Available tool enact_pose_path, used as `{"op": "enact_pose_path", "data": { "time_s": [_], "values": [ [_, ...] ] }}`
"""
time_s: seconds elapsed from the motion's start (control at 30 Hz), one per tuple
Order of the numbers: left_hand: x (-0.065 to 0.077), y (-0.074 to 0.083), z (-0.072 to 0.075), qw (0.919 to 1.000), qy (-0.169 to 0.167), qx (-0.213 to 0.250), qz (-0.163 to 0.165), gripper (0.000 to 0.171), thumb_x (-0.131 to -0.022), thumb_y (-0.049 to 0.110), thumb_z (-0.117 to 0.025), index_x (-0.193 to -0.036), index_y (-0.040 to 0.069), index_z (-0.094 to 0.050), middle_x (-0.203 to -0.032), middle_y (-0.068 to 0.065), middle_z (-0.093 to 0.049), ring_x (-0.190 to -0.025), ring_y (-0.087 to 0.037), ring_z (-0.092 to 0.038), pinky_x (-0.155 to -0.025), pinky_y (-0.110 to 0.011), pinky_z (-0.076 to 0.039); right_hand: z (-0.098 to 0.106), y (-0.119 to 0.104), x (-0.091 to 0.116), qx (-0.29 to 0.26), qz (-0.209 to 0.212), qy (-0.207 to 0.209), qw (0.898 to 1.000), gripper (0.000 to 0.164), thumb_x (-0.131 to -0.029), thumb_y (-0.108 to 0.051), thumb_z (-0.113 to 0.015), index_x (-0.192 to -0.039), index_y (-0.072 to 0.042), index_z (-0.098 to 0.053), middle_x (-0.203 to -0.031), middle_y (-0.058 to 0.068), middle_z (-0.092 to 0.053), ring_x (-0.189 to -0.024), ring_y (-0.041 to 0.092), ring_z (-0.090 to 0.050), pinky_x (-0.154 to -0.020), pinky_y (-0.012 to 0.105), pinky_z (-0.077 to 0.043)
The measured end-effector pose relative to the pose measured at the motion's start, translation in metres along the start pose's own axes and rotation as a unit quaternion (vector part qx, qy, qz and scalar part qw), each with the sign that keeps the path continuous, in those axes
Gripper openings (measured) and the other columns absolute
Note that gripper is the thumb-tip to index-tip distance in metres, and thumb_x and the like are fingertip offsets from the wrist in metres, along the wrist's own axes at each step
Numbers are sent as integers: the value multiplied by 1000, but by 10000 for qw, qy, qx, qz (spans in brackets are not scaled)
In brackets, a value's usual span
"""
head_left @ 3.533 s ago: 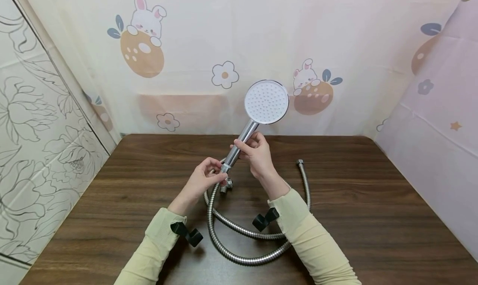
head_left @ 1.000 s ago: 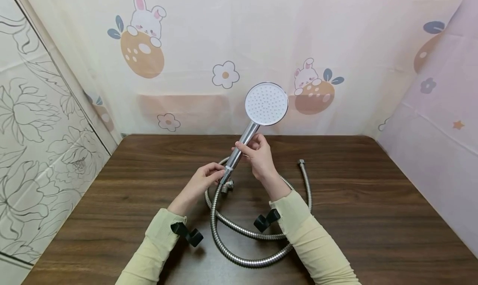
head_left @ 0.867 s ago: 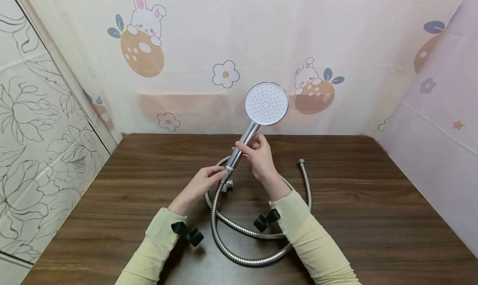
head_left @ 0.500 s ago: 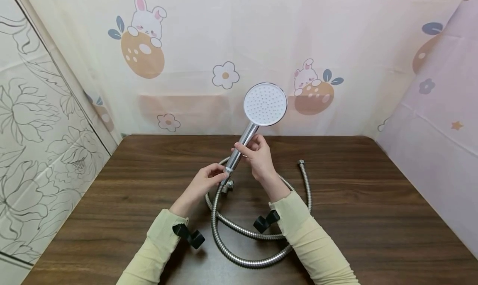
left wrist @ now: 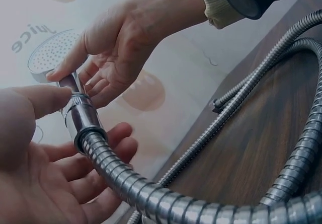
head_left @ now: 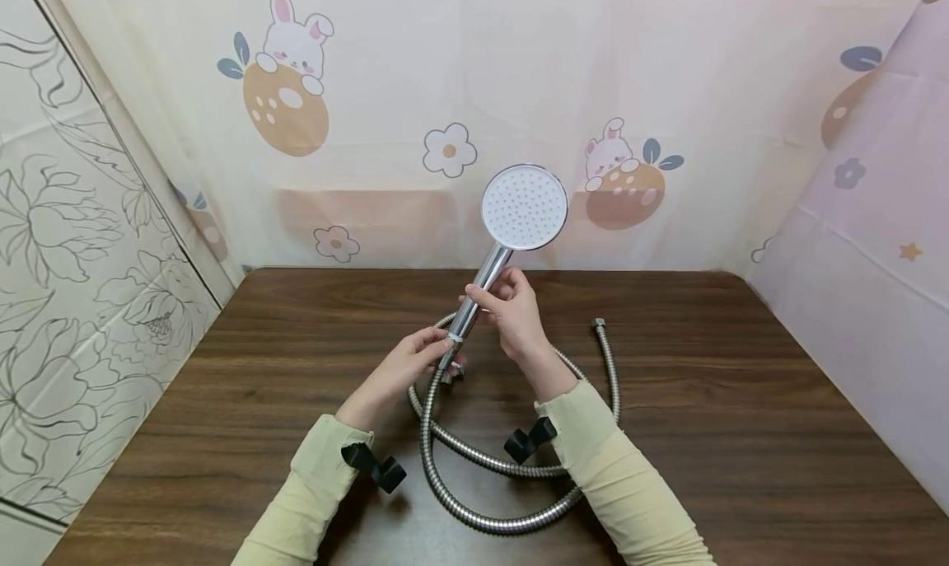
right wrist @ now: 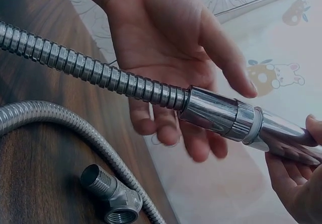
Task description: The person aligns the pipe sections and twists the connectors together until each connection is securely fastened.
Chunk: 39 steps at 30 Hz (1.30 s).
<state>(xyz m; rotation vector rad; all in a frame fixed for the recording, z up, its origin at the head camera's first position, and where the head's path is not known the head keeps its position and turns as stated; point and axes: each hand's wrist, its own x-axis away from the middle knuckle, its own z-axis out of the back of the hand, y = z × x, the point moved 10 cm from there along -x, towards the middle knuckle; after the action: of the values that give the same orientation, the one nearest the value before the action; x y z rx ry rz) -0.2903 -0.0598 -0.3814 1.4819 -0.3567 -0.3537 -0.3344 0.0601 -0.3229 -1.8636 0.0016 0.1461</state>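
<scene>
One shower head (head_left: 525,207), right grip (head_left: 521,319) pinching its handle (head_left: 493,265), left grip (head_left: 395,370) curled loosely around the hose connector (right wrist: 210,111).

We note dark wood-grain table (head_left: 741,401); behind it, pale cloth (head_left: 519,63) printed with rabbits (head_left: 292,45), tan fruit (head_left: 285,121), flowers (head_left: 450,150). At left we record white panel (head_left: 81,220) with line-drawn blooms (head_left: 33,212); at right, pinkish cloth (head_left: 867,319), star print (head_left: 909,251).

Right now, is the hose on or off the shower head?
On, seemingly: its connector meets the handle, a pale ring between; I cannot tell how tight.
</scene>
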Motion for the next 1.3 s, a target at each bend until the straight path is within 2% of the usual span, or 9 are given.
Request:
{"op": "enact_pose_path", "data": {
  "time_s": [0.17, 0.33, 0.47, 0.57, 0.7, 0.8, 1.0, 1.13, 1.3],
  "values": [
    [1, 0, -6, 9993, -368, -54, -50, 42, -98, 29, -35, -116, -5, -52, -96, -18, -64, -79, -15, -61, -80, -40, -48, 0, 0, 0, 53, -31, -28, 10000, 30, -82, 0, -63, -101, -9, -42, -85, 3, -62, -79, 23, -67, -60, 27, -51],
    [0, 1, -7, 9991, -343, 125, -194, 39, -98, 29, -37, -107, -6, -54, -84, -9, -61, -71, -18, -57, -71, -34, -48, 0, 0, -1, 41, -56, -34, 10000, 30, -82, 0, -63, -102, -8, -42, -85, 3, -61, -78, 22, -67, -61, 28, -52],
    [-2, 0, -4, 9996, -185, 115, -191, 38, -97, 29, -41, -104, -6, -55, -83, -7, -61, -72, -19, -57, -72, -39, -48, 0, 1, -1, 88, -36, -24, 10000, 30, -82, 0, -63, -102, -8, -42, -85, 3, -61, -81, 26, -67, -63, 28, -52],
    [-1, -1, -1, 10000, 43, -20, -45, 34, -95, 26, -45, -103, -5, -55, -85, -15, -62, -75, -23, -59, -73, -39, -48, 0, 0, -1, 36, -59, -42, 10000, 29, -82, 0, -63, -101, -8, -42, -85, 4, -61, -84, 29, -66, -65, 30, -52],
    [0, -1, 3, 9995, 292, -88, 57, 27, -92, 23, -52, -100, -2, -55, -89, -23, -62, -80, -31, -60, -73, -36, -48, -1, -1, 0, -45, -76, -52, 9999, 29, -82, 0, -63, -99, -8, -42, -84, 5, -62, -76, 21, -67, -66, 31, -52],
    [0, 0, 5, 9988, 470, -110, 63, 22, -89, 22, -57, -96, 1, -55, -85, -16, -63, -79, -28, -59, -72, -32, -46, -1, -2, 1, -80, -102, -34, 9999, 29, -82, 1, -64, -99, -8, -42, -84, 4, -62, -72, 16, -67, -66, 30, -52],
    [0, -3, 7, 9970, 671, -372, 132, 21, -85, 19, -63, -94, 3, -53, -79, -2, -59, -72, -16, -54, -69, -28, -42, -1, 0, 3, -76, -139, -11, 9999, 30, -81, 2, -64, -101, -8, -43, -85, 5, -61, -75, 19, -67, -69, 33, -52],
    [1, -5, 5, 9970, 600, -411, 274, 24, -90, 25, -55, -100, 3, -56, -80, -3, -58, -72, -13, -55, -73, -30, -43, 0, 1, 4, -62, -132, -15, 9999, 30, -81, 2, -63, -101, -8, -43, -85, 5, -62, -76, 21, -67, -70, 34, -53],
    [1, -5, 3, 9989, 369, -86, 259, 39, -95, 27, -40, -107, -7, -56, -85, -9, -61, -73, -15, -56, -77, -35, -45, 0, 1, 3, -61, -111, -16, 9999, 30, -81, 0, -64, -100, -8, -43, -84, 5, -62, -76, 22, -67, -69, 34, -53]
  ]
}}
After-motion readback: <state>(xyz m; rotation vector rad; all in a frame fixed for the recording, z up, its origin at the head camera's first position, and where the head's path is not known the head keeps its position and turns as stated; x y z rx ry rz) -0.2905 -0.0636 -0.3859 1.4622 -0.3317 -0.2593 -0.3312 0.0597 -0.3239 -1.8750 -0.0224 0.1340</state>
